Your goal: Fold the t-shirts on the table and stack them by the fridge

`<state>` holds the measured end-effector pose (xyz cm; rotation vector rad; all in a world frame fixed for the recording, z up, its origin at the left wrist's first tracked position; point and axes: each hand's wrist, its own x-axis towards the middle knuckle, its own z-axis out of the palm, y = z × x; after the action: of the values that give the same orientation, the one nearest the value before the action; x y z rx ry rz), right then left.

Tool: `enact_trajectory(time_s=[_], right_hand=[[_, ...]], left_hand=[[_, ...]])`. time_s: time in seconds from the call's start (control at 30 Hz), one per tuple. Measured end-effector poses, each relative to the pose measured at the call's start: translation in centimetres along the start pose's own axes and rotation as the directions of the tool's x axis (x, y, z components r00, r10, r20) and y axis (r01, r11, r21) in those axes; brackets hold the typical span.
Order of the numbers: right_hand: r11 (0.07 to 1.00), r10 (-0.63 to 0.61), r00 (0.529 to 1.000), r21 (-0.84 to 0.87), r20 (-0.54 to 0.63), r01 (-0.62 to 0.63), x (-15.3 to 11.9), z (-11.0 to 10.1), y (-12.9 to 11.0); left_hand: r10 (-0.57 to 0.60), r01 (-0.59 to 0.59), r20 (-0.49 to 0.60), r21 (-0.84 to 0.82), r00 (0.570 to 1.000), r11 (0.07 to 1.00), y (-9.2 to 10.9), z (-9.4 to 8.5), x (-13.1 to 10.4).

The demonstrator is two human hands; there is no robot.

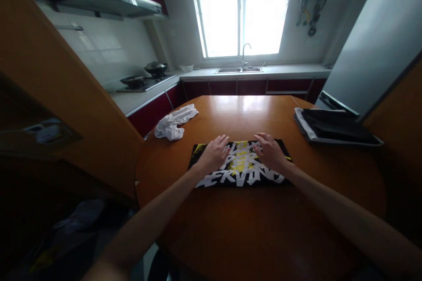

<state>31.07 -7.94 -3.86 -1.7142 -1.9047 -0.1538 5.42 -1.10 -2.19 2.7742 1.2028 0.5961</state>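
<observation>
A black folded garment (pixel 242 164) with white lettering and yellow patches lies flat on the wooden table in front of me. Over its left part is my left hand (pixel 216 153), fingers stretched out and apart. My right hand (pixel 268 151) is spread over the right part of the same cloth, fingers pointing inward. Both hands look to be on or just above the fabric; I cannot tell how firmly they touch it. Part of the print is hidden beneath them.
A crumpled white cloth (pixel 173 123) lies at the table's (pixel 244 224) left edge. Folded black, white and grey clothes (pixel 332 127) form a stack on the right. Beyond are a counter with a sink (pixel 227 70), a stove with pans (pixel 154 68) and a fridge (pixel 372 44).
</observation>
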Motion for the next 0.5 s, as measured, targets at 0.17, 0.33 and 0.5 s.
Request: enact_trajectory(time_s=[0.17,0.33,0.5], right_hand=[[0.99,-0.093,0.96,-0.077,0.262,0.117,-1.3,2.7,-4.6],[0.993,-0.054,0.923,-0.075,0.382,0.089,-1.5,3.4,-4.2],[0.99,0.074,0.925,-0.141,0.373,-0.022,-1.1,2.9,-1.4]], left_hand=[[-0.006,-0.01,0.125,0.126,0.992,0.992,5.0,4.8,0.3],[0.004,-0.02,0.122,0.128,0.992,0.992,4.0,5.9,-0.1],[-0.018,0.001,0.138,0.123,0.99,0.992,4.0,5.8,0.1]])
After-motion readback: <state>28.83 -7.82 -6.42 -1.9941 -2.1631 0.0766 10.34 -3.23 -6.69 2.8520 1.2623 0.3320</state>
